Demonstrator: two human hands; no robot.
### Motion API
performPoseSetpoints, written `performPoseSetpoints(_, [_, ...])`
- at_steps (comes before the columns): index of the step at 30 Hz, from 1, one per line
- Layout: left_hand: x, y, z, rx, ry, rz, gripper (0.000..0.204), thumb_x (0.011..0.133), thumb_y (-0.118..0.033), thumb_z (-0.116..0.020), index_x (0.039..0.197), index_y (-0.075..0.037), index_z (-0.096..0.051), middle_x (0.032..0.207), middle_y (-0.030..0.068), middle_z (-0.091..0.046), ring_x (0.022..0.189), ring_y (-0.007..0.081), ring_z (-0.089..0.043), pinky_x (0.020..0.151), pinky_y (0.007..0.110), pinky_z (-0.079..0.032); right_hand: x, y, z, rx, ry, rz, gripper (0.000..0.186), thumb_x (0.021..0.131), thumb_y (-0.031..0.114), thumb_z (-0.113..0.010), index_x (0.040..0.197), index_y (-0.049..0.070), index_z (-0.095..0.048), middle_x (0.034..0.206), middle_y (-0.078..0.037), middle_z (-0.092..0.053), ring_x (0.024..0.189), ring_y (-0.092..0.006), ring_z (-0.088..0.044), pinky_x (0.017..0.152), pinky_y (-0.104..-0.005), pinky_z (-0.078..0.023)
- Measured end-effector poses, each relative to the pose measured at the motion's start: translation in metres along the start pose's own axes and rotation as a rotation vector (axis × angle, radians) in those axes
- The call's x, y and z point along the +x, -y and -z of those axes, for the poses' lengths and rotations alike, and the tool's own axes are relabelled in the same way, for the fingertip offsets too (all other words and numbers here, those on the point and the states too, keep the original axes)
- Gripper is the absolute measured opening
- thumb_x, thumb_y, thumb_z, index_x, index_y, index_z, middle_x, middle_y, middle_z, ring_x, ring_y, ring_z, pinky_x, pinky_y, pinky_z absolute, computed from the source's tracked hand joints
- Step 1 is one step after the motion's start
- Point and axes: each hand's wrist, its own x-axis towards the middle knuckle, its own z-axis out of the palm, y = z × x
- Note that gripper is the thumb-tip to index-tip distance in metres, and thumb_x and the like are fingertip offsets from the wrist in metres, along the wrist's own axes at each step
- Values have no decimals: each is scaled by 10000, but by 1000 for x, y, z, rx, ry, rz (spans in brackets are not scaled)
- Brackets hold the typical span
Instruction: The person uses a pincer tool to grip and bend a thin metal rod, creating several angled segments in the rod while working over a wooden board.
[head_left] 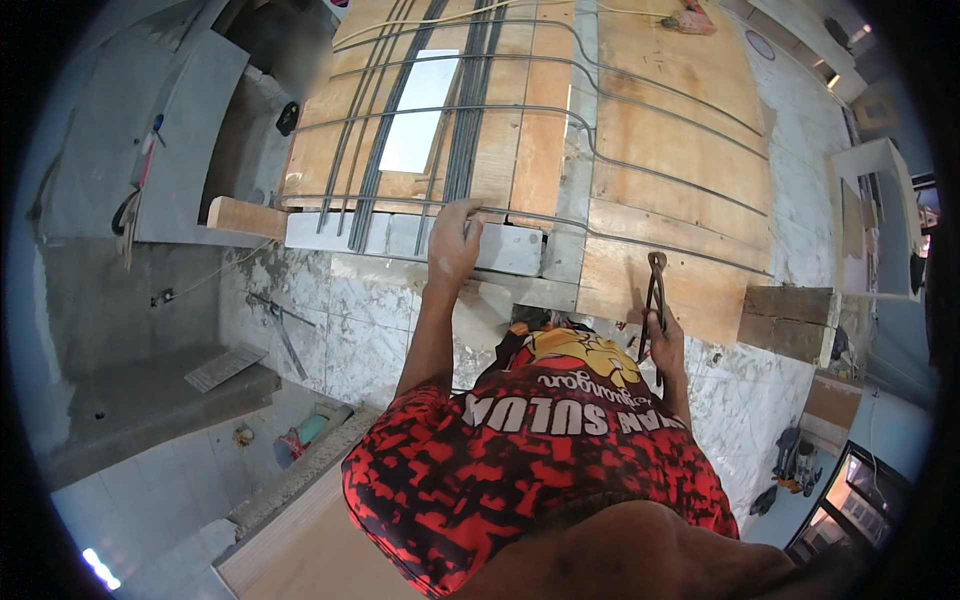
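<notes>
My left hand [456, 240] is closed at the near edge of the plywood formwork [690, 180], its fingers curled over the nearest crosswise steel bar [540, 217]. My right hand [668, 345] grips a pair of dark pincers [655, 285] by the handles. Their jaws point away from me, over the near right part of the plywood. Several bent crosswise bars span the formwork and step down toward the right. Lengthwise, a bundle of straight steel bars [470, 130] passes beneath them. A bright rectangular piece [420, 115] shows between the lengthwise bars.
Pale blocks [510, 250] line the formwork's near edge; a timber piece [245, 217] juts out at left. Marbled tiles [370, 300] lie below. Tools [795, 460] sit at lower right. A red tool [690, 18] rests at the far end. A grey concrete recess [140, 310] is at left.
</notes>
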Motion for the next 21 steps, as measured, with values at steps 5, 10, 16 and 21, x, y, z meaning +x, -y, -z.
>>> performPoseSetpoints(5, [-7, 7, -10, 31, 44, -50, 285, 868, -217, -584, 1093, -43, -603, 1123, 159, -596, 1091, 349, -513, 943, 430, -382, 36, -2, 4, 95, 14, 2, 415, 959, 257, -521, 1337, 88, -490, 868, -13, -622, 715, -96, -551, 638, -255, -467])
performPoseSetpoints(10, [-2, 5, -19, 169, 85, -34, 282, 857, -234, -599, 1092, -79, -610, 1146, 112, -588, 1147, 336, -457, 982, 468, -323, 65, -40, -14, 381, -47, -43, 404, 980, 197, -478, 1346, 28, -457, 879, -51, -634, 756, -109, -580, 697, -244, -479])
performPoseSetpoints(16, [-5, 9, -27, 230, 22, -53, 258, 833, -208, -617, 1071, -108, -628, 1151, 69, -592, 1138, 304, -449, 956, 472, -311, 61, -21, -9, 498, -65, -135, 388, 984, 202, -467, 1342, 54, -462, 846, -52, -639, 711, -110, -603, 576, -230, -468])
performPoseSetpoints(21, [-2, 13, -29, 230, 16, -73, 253, 818, -183, -627, 1062, -114, -635, 1124, 59, -606, 1120, 300, -460, 955, 467, -302, 66, -34, -7, 515, -67, -177, 384, 992, 195, -440, 1351, 59, -452, 847, -55, -644, 688, -109, -615, 493, -211, -437])
